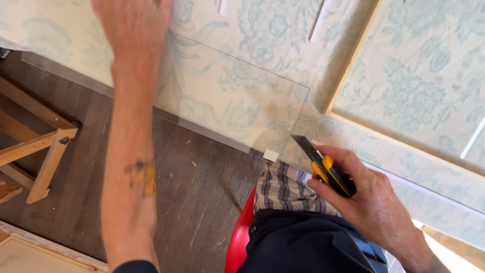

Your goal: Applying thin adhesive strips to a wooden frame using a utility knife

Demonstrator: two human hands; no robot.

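One clear sheet (pixel 232 96) lies flat on the floral-papered board (pixel 283 45), its long axis running from upper left to lower right in the head view, and its near long edge juts past the board's edge, over the dark plank floor (pixel 197 192). Its lower right corner sits just up and left of the knife (pixel 326 167), close to the blade tip but apart from it as far as the view shows. The right hand (pixel 374 202) is clamped around the yellow-and-black knife handle, fingers curled shut on it, with the blade out and pointing up and left toward that corner, roughly along the sheet's short right edge. This hand is the nearer one to the corner. The left hand (pixel 134 25) rests at the sheet's far left end, palm down and fingers spread rather than gripping; its tips are cut off by the frame, so whether it presses on the sheet or on the board beside it cannot be told. A small white tab (pixel 271 155) sits at the board's edge just below the corner. Further right a pale wooden frame (pixel 353 65) borders another papered panel, and a wooden trestle (pixel 40 151) stands on the floor at left. A red seat (pixel 240 237) shows under the person's striped shorts.
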